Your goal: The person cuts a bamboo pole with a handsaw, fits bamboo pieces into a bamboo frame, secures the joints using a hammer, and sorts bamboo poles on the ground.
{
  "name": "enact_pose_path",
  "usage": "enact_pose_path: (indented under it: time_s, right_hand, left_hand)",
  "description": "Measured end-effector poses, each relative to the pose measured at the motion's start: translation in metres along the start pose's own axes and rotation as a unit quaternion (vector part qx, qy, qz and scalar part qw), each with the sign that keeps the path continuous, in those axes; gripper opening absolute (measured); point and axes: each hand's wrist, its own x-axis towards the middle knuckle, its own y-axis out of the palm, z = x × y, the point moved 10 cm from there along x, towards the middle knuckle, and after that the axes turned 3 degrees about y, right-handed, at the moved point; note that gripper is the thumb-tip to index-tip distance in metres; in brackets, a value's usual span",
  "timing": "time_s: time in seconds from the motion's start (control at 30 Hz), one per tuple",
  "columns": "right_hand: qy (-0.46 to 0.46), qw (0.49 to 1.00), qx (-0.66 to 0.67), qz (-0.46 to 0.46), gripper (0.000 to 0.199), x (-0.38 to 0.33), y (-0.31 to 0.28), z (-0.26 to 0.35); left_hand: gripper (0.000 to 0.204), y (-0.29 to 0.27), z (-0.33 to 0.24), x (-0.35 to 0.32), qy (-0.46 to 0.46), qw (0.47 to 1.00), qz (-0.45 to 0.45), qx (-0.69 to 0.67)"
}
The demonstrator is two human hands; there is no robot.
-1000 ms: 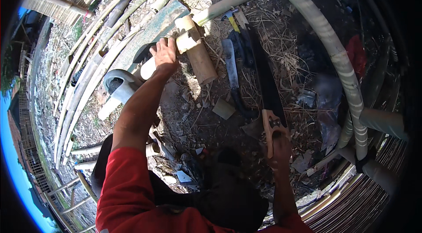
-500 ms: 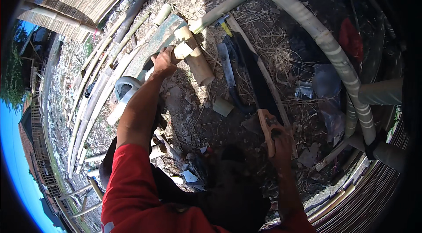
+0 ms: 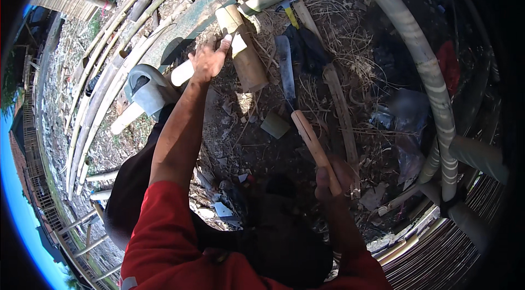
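My left hand (image 3: pixel 209 61) lies with fingers spread on a pale bamboo piece (image 3: pixel 239 44). One end of that piece crosses a thicker bamboo section (image 3: pixel 250 68) on the ground. In my right hand (image 3: pixel 330 179) is a handsaw, gripped by its wooden handle (image 3: pixel 310 139). The saw is turned edge-on, so its blade barely shows. Just beyond the handle lies a machete (image 3: pixel 285 63), its own handle hidden. A short bamboo offcut (image 3: pixel 275 125) rests between my two arms.
Long bamboo poles (image 3: pixel 104 90) lie at the left beside a weathered greenish board (image 3: pixel 191 30). A yellow-handled hammer (image 3: pixel 289 13) is at the far middle. A thick curved bamboo pole (image 3: pixel 413 49) arches along the right, past clear plastic (image 3: pixel 407 109). My grey shoe (image 3: pixel 150 90) stands left.
My left hand has loosened from a wrapped grip to spread fingers on the bamboo piece. The saw has swung from showing its broad blade to edge-on, its handle tilting left.
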Motion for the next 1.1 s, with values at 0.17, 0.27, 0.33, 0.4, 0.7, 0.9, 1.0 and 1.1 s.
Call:
enact_pose_path:
  time_s: [0.17, 0.27, 0.33, 0.4, 0.7, 0.9, 1.0, 1.1]
  right_hand:
    - [-0.033, 0.998, 0.001, 0.055, 0.035, 0.011, 0.016, -0.001]
    - [-0.069, 0.996, -0.005, 0.064, 0.037, 0.017, 0.013, 0.006]
    - [-0.083, 0.994, -0.015, 0.069, 0.038, 0.021, 0.014, 0.010]
    - [-0.098, 0.991, -0.002, 0.087, 0.037, 0.026, 0.019, 0.016]
    - [-0.029, 0.993, 0.007, 0.115, 0.047, 0.010, -0.012, 0.002]
    - [0.001, 0.988, 0.004, 0.153, 0.049, 0.062, 0.056, -0.021]
    - [-0.001, 0.990, 0.016, 0.139, 0.044, 0.037, 0.043, -0.026]
    - [-0.038, 0.994, 0.026, 0.097, 0.043, 0.030, 0.025, -0.020]
  left_hand:
    - [0.099, 0.002, 0.000, 0.003, 0.008, 1.000, -0.005, 0.009]
    - [0.087, 0.005, -0.002, 0.008, 0.026, 0.999, 0.003, 0.032]
    - [0.086, 0.004, 0.000, 0.014, 0.034, 0.998, 0.020, 0.050]
    - [0.085, 0.004, 0.001, 0.015, 0.059, 0.993, -0.001, 0.105]
    - [0.094, 0.006, 0.015, 0.028, 0.082, 0.985, 0.027, 0.148]
    - [0.100, 0.013, 0.011, 0.030, 0.087, 0.991, 0.037, 0.090]
    - [0.094, 0.003, -0.002, 0.022, 0.114, 0.989, 0.014, 0.090]
    - [0.089, -0.008, -0.009, 0.022, 0.096, 0.991, 0.022, 0.087]
